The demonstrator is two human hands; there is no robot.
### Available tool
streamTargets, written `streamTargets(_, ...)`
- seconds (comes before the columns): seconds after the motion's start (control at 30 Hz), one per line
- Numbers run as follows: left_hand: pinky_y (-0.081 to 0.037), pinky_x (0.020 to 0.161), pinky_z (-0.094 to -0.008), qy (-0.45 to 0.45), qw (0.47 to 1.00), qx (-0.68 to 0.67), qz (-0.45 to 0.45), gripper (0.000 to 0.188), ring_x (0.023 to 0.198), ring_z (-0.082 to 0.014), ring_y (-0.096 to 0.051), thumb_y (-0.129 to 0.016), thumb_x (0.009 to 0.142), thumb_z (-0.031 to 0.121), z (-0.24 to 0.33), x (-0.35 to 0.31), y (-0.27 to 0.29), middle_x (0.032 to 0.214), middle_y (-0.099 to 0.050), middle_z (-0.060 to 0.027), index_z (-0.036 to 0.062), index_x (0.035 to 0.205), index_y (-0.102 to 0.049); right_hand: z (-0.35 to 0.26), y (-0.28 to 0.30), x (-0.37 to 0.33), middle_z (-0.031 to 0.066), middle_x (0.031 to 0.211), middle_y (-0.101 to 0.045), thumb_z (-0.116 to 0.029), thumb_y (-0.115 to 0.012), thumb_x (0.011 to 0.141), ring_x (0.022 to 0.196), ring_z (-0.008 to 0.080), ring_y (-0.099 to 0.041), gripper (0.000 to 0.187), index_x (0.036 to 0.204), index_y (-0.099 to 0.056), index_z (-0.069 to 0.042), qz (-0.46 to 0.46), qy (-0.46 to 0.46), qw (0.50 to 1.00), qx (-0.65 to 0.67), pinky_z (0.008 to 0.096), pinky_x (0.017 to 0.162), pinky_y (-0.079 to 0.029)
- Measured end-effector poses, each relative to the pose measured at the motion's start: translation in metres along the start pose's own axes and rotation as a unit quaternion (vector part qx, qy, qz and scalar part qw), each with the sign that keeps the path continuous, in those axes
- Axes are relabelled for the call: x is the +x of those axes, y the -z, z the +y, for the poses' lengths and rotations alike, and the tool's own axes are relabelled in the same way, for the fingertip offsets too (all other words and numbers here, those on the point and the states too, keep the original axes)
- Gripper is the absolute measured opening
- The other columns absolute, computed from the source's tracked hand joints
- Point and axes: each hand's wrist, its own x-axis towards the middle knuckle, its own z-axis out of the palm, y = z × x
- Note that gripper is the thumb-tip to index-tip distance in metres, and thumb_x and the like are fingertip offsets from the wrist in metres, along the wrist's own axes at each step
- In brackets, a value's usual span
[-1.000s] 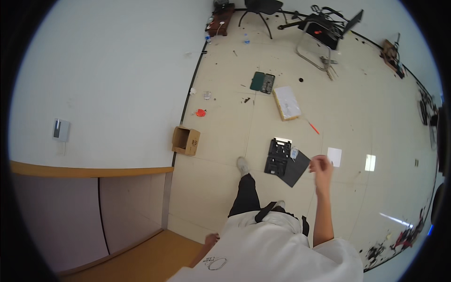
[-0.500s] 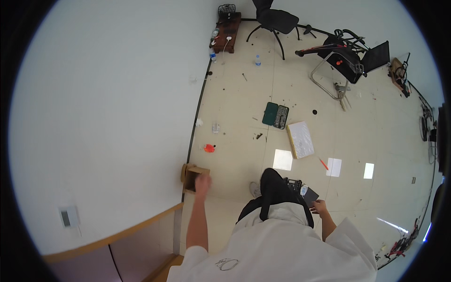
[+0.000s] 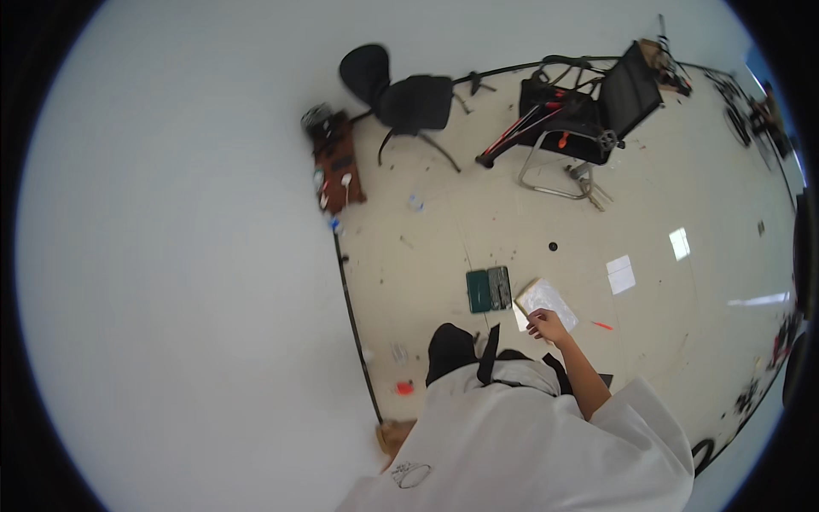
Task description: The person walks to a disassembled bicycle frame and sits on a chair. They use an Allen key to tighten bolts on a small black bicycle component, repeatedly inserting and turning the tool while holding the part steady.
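My right hand (image 3: 546,325) is lifted in front of my chest, fingers curled, and lies in view over the near edge of a white flat pad (image 3: 548,298) on the floor. Whether it holds anything is unclear. Just left of the pad lies a dark green case (image 3: 488,289). My white shirt fills the lower middle, with my dark trouser leg (image 3: 451,350) below the case. My left hand is hidden. A tan bit of cardboard box (image 3: 389,436) peeks out by the shirt's left edge.
A white wall (image 3: 188,256) fills the left, with a black cable (image 3: 350,303) along its foot. On the tiled floor: an orange piece (image 3: 404,388), a red stick (image 3: 602,325), a bottle (image 3: 415,202), a brown board (image 3: 338,162), a black chair (image 3: 409,98) and a tipped black frame (image 3: 589,111).
The view has swung up the room, so the chairs are now nearer the middle. My left arm, stretched to the cardboard box before, has dropped out of sight. My right hand has risen over the white pad.
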Motion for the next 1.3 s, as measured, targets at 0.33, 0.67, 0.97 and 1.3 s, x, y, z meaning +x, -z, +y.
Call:
streamTargets(0.33,-0.049,0.058,-0.0306,0.03,0.981,0.193,-0.011,0.022,0.059,-0.0174,-0.055,-0.052,0.094,0.025,0.351,0.136,-0.092,0.07,-0.06,-0.0051,0.0071,0.102,-0.063,-0.037,0.031,0.167,0.0135,0.08,-0.068,-0.016,-0.057,0.091,0.065,0.021,-0.066,0.021,0.102,-0.063,0.001,0.228,-0.156,0.949,0.154,0.034,0.055,-0.056)
streamTargets(0.67,-0.049,0.061,-0.0247,-0.445,0.797,0.395,-0.106,0.019,0.069,-0.0121,-0.063,-0.057,0.095,0.025,1.032,0.049,-0.535,0.078,-0.066,-0.004,0.0069,0.095,-0.063,-0.205,-0.008,0.245,0.0097,0.083,-0.067,-0.023,-0.057,0.092,0.07,0.0198,-0.067,0.026,0.106,-0.059,-0.001,0.303,-0.166,0.882,0.32,0.0357,0.061,-0.055)
streamTargets(0.97,-0.05,0.056,-0.0247,-0.459,0.695,0.509,-0.219,0.025,0.068,-0.0112,-0.062,-0.059,0.094,0.027,1.061,-0.019,-0.789,0.085,-0.067,-0.0056,0.0039,0.103,-0.064,-0.274,0.026,0.411,0.0133,0.085,-0.068,-0.023,-0.058,0.088,0.068,0.0218,-0.066,0.031,0.111,-0.061,-0.002,0.356,-0.186,0.784,0.472,0.0351,0.06,-0.054)
streamTargets(1.3,-0.052,0.063,-0.0316,-0.296,0.356,0.843,-0.274,0.029,0.071,-0.0172,-0.065,-0.061,0.092,0.025,1.004,0.126,-0.952,0.085,-0.069,-0.0078,-0.0007,0.103,-0.067,-0.387,0.046,0.502,0.0095,0.085,-0.067,-0.026,-0.057,0.092,0.072,0.018,-0.067,0.025,0.106,-0.061,-0.005,0.48,-0.119,0.647,0.58,0.031,0.061,-0.053)
